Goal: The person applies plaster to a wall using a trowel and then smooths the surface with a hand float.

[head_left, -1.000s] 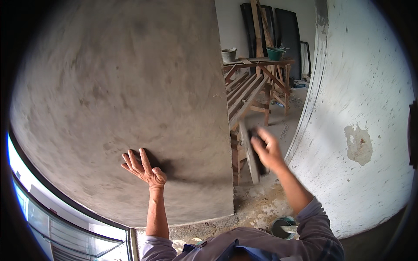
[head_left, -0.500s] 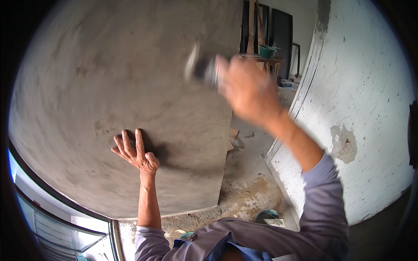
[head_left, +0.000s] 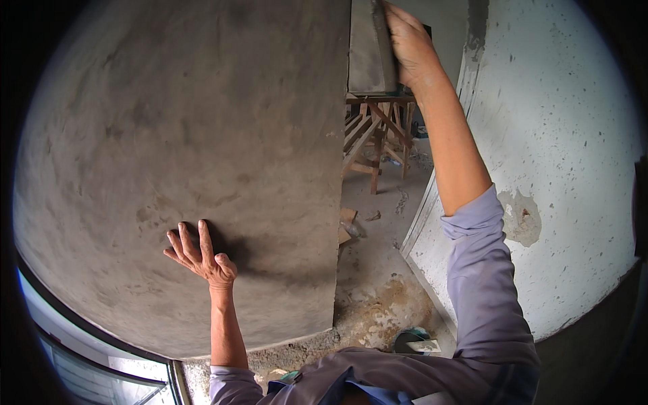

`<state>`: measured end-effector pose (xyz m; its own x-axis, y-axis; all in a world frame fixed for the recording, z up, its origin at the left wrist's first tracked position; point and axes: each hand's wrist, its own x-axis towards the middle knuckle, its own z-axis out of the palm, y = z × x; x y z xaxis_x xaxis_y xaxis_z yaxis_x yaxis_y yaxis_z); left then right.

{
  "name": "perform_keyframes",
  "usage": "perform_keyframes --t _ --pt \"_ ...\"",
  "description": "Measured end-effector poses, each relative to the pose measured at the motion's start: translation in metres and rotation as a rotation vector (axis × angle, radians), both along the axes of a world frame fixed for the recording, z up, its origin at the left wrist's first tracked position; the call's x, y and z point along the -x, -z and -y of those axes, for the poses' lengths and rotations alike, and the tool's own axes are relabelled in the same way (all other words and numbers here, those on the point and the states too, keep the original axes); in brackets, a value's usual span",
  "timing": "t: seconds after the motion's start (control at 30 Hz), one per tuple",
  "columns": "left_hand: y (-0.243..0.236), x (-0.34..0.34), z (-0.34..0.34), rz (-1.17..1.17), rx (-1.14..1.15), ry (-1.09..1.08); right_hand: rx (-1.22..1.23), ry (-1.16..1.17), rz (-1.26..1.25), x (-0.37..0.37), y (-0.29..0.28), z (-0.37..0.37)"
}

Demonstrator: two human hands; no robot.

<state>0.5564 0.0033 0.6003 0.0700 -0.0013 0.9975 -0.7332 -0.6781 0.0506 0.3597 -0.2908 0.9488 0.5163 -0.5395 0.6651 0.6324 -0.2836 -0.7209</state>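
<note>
My left hand rests on the grey plastered wall, fingers spread and pointing up. Raised at the top, my right hand is closed around a plastering trowel with a flat, rectangular grey face. The trowel stands upright beside the wall's right edge; whether it touches that edge I cannot tell. My fingers partly hide its grip, and its upper end is cut off by the picture's top.
Behind the wall's edge stands a wooden trestle. A white, stained panel rises on the right. Below, on the dirty floor, are a dark bucket and scraps. A window is at lower left.
My right hand, blurred before in front of the wall, has moved up with the trowel to the wall's right edge. The left hand stays spread on the wall; the view has shifted slightly.
</note>
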Motion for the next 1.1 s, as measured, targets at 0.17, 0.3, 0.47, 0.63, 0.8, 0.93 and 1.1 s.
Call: perform_keyframes --t 0.17,0.3,0.47,0.63,0.8,0.93,1.1 --pt "0.005 0.0 -0.001 -0.013 0.001 -0.006 0.317 0.212 -0.109 -0.015 0.1 0.019" --pt "0.0 0.0 0.0 0.0 -0.003 0.002 0.285 0.291 -0.496 0.0 0.288 0.032" --pt "0.005 0.001 0.0 -0.014 -0.005 0.011 0.278 0.521 -0.261 0.052 0.277 0.01" --pt "0.002 -0.003 -0.003 -0.002 -0.001 -0.001 1.302 1.035 0.446 0.04 0.066 -0.015" --pt "-0.001 0.0 0.006 -0.004 0.028 0.034 1.406 0.962 0.333 0.008 0.067 -0.012" --pt "-0.001 0.004 0.0 -0.024 0.021 0.012 1.351 0.74 0.023 0.004 0.213 -0.051" --pt "-0.003 0.003 0.005 -0.001 0.018 0.035 1.302 0.559 -0.058 0.036 0.287 -0.057"
